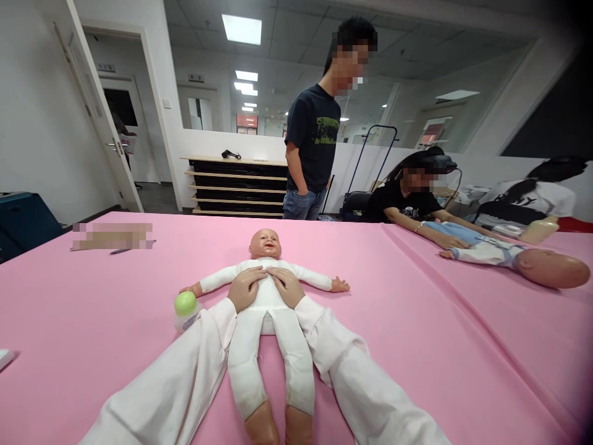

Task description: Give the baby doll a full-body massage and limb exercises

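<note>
A baby doll [267, 318] with a white cloth body lies on its back, head at the far end and arms spread. My left hand [246, 288] rests on one side of its chest, fingers stretched out toward the middle. On the other side lies my right hand [287, 285], flat against the cloth with its fingers also extended. The fingertips of both hands come close together below the doll's chin. Beside my left sleeve stands a bottle with a light green cap [185, 303], its lower part partly hidden by the sleeve.
A pink cloth [115, 334] covers the table. A blurred brown item [113, 236] and a pen [121, 251] lie at the far left. At the right, a person [407, 191] handles a clothed doll [500, 253] near a bottle [540, 229]. Another person [312, 136] stands behind the table.
</note>
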Demonstrator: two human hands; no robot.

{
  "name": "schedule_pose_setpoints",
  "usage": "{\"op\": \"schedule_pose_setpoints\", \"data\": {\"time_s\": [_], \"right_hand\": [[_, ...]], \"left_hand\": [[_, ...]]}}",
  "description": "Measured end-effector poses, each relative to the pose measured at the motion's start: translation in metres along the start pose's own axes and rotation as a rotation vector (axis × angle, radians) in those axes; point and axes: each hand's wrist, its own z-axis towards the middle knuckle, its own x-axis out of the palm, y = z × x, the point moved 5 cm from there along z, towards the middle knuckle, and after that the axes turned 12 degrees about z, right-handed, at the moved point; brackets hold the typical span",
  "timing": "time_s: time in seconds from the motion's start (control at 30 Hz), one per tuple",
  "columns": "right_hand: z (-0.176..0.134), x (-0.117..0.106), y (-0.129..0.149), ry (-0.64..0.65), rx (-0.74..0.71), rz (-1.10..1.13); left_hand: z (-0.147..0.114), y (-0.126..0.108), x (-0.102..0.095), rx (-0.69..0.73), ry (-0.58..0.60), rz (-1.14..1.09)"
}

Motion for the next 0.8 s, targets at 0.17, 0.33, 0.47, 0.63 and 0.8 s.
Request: {"op": "schedule_pose_setpoints", "data": {"time_s": [0.17, 0.33, 0.47, 0.63, 0.8], "right_hand": [[0.002, 0.001, -0.003, 0.022, 0.048, -0.003], [0.003, 0.002, -0.011, 0.006, 0.114, -0.012], [0.001, 0.001, -0.023, -0.059, 0.205, -0.042], [-0.004, -0.005, -0.038, -0.222, 0.337, -0.1], [-0.011, -0.013, -0.035, -0.328, 0.344, -0.138]], "left_hand": [[0.004, 0.007, 0.008, -0.089, 0.145, -0.056], [0.005, 0.015, 0.013, -0.166, 0.222, -0.051], [0.004, 0.021, 0.015, -0.26, 0.232, -0.058], [0.001, 0.031, 0.015, -0.399, 0.154, 0.03], [-0.004, 0.034, 0.0, -0.447, -0.096, 0.223]]}}
